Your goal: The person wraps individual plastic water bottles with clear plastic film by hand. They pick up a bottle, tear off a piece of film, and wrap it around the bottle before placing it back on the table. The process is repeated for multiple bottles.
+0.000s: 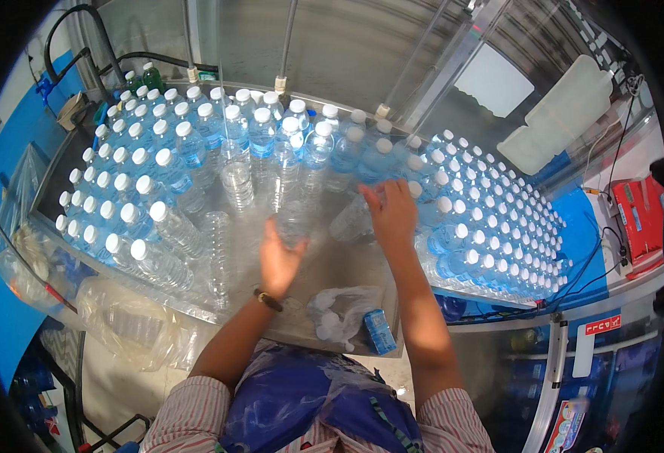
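My left hand (281, 261) is over the wet metal tabletop (320, 277) with thumb and fingers apart. Just beyond its fingertips is a clear plastic bottle (293, 219), blurred. My right hand (393, 218) is at the top of another clear plastic bottle (350, 219). Its fingers hide the neck, so a grip on neck or cap cannot be made out. Left of my left hand, a clear bottle (218, 257) appears without a visible white cap. Another clear bottle (237, 181) stands farther back.
White-capped bottles (165, 158) crowd the left and back; a dense block of them (490, 221) fills the right. A plastic bag (337, 314) with white pieces and a small blue box (380, 331) lie at the front edge. Clear plastic film (133, 323) hangs at front left.
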`<state>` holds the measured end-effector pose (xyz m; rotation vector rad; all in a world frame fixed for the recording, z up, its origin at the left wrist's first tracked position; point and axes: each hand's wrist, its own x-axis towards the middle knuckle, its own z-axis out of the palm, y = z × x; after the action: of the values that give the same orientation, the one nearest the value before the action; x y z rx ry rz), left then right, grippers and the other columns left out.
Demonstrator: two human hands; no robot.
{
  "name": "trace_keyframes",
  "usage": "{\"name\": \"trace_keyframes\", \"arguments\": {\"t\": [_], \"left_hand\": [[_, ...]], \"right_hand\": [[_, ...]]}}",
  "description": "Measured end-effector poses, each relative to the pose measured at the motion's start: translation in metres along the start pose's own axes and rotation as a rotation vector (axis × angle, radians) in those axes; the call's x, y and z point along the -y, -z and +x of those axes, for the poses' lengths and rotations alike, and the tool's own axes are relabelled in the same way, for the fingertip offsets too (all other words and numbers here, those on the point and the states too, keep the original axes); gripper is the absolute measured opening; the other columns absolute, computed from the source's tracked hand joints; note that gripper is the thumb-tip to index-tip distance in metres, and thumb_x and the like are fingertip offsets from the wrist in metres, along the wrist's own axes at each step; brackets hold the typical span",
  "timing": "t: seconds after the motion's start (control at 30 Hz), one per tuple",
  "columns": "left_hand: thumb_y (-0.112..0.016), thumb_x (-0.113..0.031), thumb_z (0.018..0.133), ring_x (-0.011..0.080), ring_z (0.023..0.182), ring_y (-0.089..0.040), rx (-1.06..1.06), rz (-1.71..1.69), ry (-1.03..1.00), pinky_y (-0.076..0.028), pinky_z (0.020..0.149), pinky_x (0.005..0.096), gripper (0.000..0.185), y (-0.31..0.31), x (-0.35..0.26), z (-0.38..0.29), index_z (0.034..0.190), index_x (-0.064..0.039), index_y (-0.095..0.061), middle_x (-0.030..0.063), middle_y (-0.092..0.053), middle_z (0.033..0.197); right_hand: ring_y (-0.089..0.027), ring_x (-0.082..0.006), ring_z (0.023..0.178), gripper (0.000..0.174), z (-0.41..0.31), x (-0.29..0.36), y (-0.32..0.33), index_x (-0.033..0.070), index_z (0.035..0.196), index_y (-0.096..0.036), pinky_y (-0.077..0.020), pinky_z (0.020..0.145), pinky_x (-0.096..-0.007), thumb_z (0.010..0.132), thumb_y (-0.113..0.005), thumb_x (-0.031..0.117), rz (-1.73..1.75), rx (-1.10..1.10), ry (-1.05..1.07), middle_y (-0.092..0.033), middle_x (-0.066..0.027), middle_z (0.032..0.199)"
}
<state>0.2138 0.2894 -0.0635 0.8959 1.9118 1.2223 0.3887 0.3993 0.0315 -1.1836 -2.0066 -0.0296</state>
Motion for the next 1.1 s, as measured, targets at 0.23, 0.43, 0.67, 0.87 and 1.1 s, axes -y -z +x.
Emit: {"name": "trace_keyframes", "arguments": {"t": [0.23,0.43,0.67,0.87,1.1], "left_hand": [[-0.088,-0.017,0.068,0.046,0.095,-0.062,-0.395,0.18,-0.426,-0.051,0.079,0.0437,0.081,0.038,0.025,0.017,0.128,0.008,-0.039,0.0297,-0.063,0.104],[-0.079,-0.023,0.078,0.0443,0.1,-0.061,-0.187,0.427,-0.301,-0.05,0.086,0.0467,0.066,0.059,0.023,-0.003,0.125,0.009,-0.045,0.0294,-0.061,0.109],[-0.065,-0.036,0.088,0.042,0.098,-0.064,0.728,0.723,-0.388,-0.05,0.085,0.0479,0.051,0.018,0.024,-0.051,0.117,0.005,-0.056,0.0271,-0.065,0.103],[-0.076,-0.022,0.077,0.0398,0.101,-0.062,0.593,0.353,-0.448,-0.05,0.086,0.0479,0.066,-0.051,0.07,-0.04,0.13,0.001,-0.047,0.0238,-0.062,0.111],[-0.075,-0.011,0.074,0.0422,0.097,-0.061,0.346,0.246,-0.435,-0.052,0.083,0.0469,0.072,-0.016,0.049,-0.046,0.138,-0.008,-0.041,0.0288,-0.055,0.108]], "right_hand": [[-0.059,-0.0372,0.095,0.056,-0.016,-0.01,-0.031,0.0,0.116,-0.058,-0.0495,0.082,-0.0415,0.075,-0.081,0.032,0.189,-0.056,-0.061,-0.055,-0.0189,0.115],[-0.059,-0.0343,0.105,0.066,-0.016,-0.024,-0.034,0.0,0.124,-0.052,-0.0483,0.088,-0.0414,0.072,-0.084,0.026,0.272,0.065,-0.206,-0.059,-0.0196,0.113],[-0.064,-0.0228,0.089,0.065,0.001,-0.02,-0.011,0.004,0.124,-0.053,-0.0516,0.081,-0.0377,0.072,-0.085,0.027,0.257,0.323,-0.295,-0.064,-0.0147,0.112],[-0.065,-0.0221,0.084,0.063,0.004,-0.015,-0.014,0.006,0.124,-0.053,-0.0525,0.077,-0.0367,0.074,-0.084,0.028,0.229,0.22,-0.243,-0.066,-0.014,0.107],[-0.066,-0.0239,0.086,0.06,0.005,-0.014,-0.012,0.004,0.124,-0.054,-0.0527,0.075,-0.0358,0.076,-0.082,0.028,0.245,0.215,-0.247,-0.066,-0.0154,0.107]]}}
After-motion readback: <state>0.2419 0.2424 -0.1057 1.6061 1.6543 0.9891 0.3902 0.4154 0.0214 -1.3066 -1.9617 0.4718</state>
